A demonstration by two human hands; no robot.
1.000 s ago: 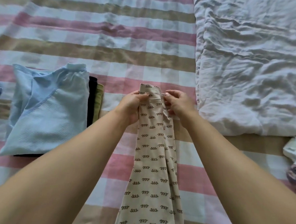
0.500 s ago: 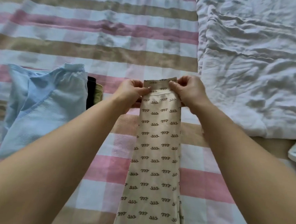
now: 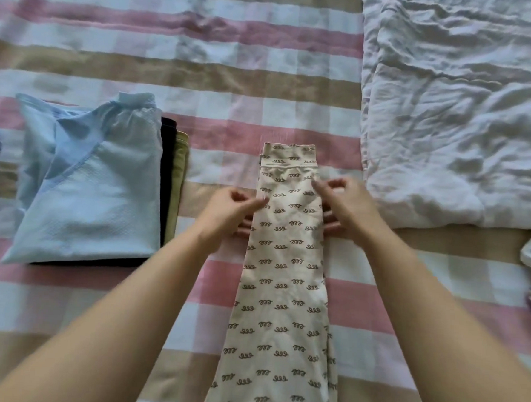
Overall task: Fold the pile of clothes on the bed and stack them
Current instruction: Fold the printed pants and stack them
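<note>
Patterned trousers [image 3: 280, 295] now lie flat; left hand [image 3: 231, 212], right hand [image 3: 346, 205] pinch edges.

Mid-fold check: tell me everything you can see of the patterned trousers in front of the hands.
The patterned trousers are cream, soft-looking fabric printed with small dark squiggles. They lie flat on the striped bedsheet as a narrow strip, waistband at the far end, legs running off the near frame edge. The left hand and right hand appear to pinch their side edges just below the waistband.
</note>
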